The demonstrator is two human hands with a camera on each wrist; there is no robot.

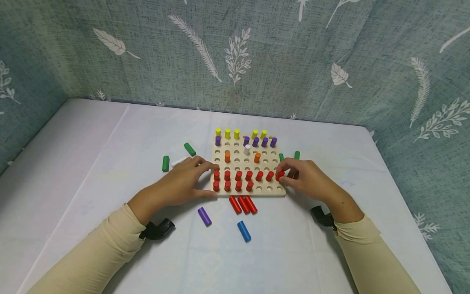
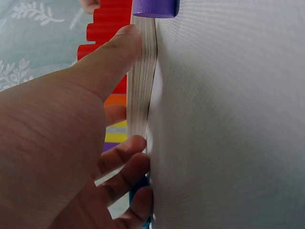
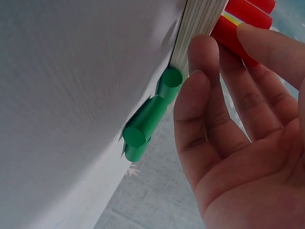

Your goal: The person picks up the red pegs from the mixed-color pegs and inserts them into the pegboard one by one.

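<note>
A wooden pegboard lies on the table, with red, orange, white, purple and yellow pegs standing in its holes. My right hand pinches a red peg between thumb and fingers at the right end of the second row from the front. In the right wrist view that red peg stands at the board's edge, its lower end hidden. My left hand rests against the board's left side. Its extended thumb touches the board edge near the front corner, and its other fingertips lie farther along that side.
Three loose red pegs lie in front of the board. Nearer are a purple peg and a blue peg. Green pegs and a white one lie left; more green pegs lie right. A patterned cloth hangs behind.
</note>
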